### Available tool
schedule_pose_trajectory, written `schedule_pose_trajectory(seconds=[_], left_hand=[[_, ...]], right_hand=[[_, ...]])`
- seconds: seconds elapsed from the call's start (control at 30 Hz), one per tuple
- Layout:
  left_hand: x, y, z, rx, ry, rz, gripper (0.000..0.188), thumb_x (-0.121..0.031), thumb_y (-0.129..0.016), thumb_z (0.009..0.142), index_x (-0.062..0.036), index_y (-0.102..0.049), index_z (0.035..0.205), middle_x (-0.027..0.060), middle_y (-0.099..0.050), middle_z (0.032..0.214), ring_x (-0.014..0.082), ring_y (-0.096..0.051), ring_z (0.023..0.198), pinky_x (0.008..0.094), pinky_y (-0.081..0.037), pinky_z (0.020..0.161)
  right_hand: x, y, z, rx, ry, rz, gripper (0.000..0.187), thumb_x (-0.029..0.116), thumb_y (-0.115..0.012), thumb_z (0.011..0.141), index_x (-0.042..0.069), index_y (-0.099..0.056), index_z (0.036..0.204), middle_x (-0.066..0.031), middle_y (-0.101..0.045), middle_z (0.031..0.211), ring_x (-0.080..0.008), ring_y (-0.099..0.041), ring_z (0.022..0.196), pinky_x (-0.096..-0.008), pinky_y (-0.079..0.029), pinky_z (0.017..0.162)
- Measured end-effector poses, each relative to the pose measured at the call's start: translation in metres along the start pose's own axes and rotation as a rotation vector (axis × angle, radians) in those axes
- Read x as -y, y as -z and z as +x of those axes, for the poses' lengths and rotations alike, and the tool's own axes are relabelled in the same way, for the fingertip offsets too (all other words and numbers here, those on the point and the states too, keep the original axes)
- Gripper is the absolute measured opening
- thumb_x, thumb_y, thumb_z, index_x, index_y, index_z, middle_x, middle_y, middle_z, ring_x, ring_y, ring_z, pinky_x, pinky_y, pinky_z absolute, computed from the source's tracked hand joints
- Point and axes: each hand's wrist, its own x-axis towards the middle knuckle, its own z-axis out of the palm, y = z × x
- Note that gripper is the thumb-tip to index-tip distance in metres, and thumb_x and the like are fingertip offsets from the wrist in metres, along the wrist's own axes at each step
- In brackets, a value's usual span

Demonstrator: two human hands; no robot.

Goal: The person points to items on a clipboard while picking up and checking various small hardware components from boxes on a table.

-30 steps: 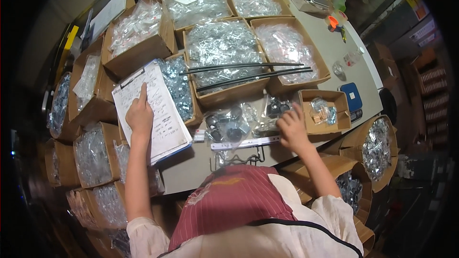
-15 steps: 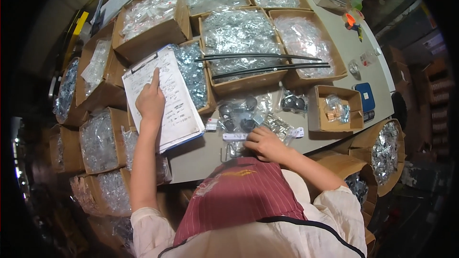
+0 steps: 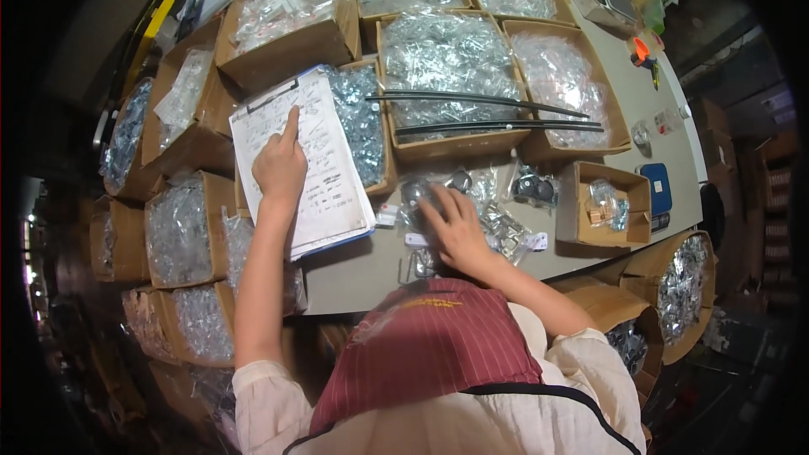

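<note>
My left hand (image 3: pixel 280 167) lies on a clipboard (image 3: pixel 297 87) that leans over the box edges at the left. Its index finger is stretched out on the handwritten sheet (image 3: pixel 324 194), the other fingers bent, and it holds nothing. My right hand (image 3: pixel 459 234) rests with spread fingers on a clear bag of black round parts (image 3: pixel 415 194). Its fingertips touch the bag; nothing is gripped that I can see. Around it lie small bags of metal parts (image 3: pixel 506 236), a bent metal piece (image 3: pixel 419 264) and a white printed strip (image 3: pixel 536 242).
Cardboard boxes of bagged hardware (image 3: pixel 451 50) ring the table. Two pairs of black strips (image 3: pixel 497 126) lie across the box tops. At the right are a small open box (image 3: pixel 608 240), a blue scale (image 3: pixel 656 190), an orange tape dispenser (image 3: pixel 642 52) and a clear bottle (image 3: pixel 670 120).
My right hand has moved up from the table's near edge onto the bag of black parts, its fingers spreading. The left index finger stays on the sheet. The whole view has shifted slightly.
</note>
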Motion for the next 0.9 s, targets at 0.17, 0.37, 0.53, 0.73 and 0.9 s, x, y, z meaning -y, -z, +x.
schedule_pose_trajectory(seconds=[0.17, 0.37, 0.53, 0.73, 0.9], left_hand=[[-0.004, 0.000, 0.005, -0.022, -0.010, -0.019, 0.056, -0.008, -0.058, 0.085, -0.0268, -0.060, 0.138, 0.0078, -0.061, 0.069, 0.0275, -0.062, 0.060, 0.0413, -0.050, 0.056], [-0.001, -0.002, 0.002, -0.003, 0.027, 0.004, 0.055, -0.009, -0.059, 0.086, -0.0271, -0.060, 0.138, 0.0071, -0.061, 0.070, 0.0273, -0.062, 0.060, 0.0411, -0.050, 0.056], [-0.002, 0.000, 0.002, -0.001, 0.027, -0.005, 0.055, -0.009, -0.058, 0.087, -0.0278, -0.059, 0.138, 0.0072, -0.061, 0.069, 0.0274, -0.061, 0.060, 0.0413, -0.050, 0.056], [0.000, 0.000, -0.003, -0.003, 0.022, -0.011, 0.055, -0.010, -0.058, 0.087, -0.0283, -0.059, 0.139, 0.0074, -0.060, 0.069, 0.0275, -0.061, 0.060, 0.0416, -0.050, 0.056], [-0.008, -0.014, 0.003, 0.019, 0.026, -0.021, 0.055, -0.010, -0.059, 0.087, -0.0278, -0.060, 0.138, 0.0073, -0.060, 0.068, 0.0278, -0.060, 0.060, 0.0416, -0.050, 0.056]], right_hand=[[-0.066, -0.027, -0.007, -0.164, -0.236, 0.325, 0.029, -0.005, -0.061, 0.069, 0.008, -0.067, 0.095, -0.0119, -0.063, 0.101, -0.0322, -0.063, 0.092, -0.0432, -0.053, 0.077], [-0.116, 0.033, -0.003, -0.436, -0.673, 1.114, 0.014, -0.012, -0.053, 0.083, -0.003, -0.064, 0.084, -0.0032, -0.060, 0.092, -0.0110, -0.061, 0.078, -0.0245, -0.051, 0.070], [-0.116, 0.038, -0.012, -0.475, -0.556, 0.473, 0.015, -0.006, -0.055, 0.068, 0.002, -0.065, 0.076, -0.0091, -0.061, 0.094, -0.0231, -0.058, 0.090, -0.0329, -0.046, 0.081], [-0.085, 0.006, -0.005, -0.053, -0.401, 0.354, 0.047, 0.016, -0.074, 0.074, 0.007, -0.061, 0.118, -0.0180, -0.063, 0.121, -0.0388, -0.053, 0.121, -0.0440, -0.041, 0.105], [-0.097, -0.023, -0.003, 0.169, -0.540, 0.388, 0.048, 0.027, -0.081, 0.074, 0.006, -0.059, 0.110, -0.0121, -0.063, 0.099, -0.0279, -0.063, 0.092, -0.0404, -0.049, 0.078]])
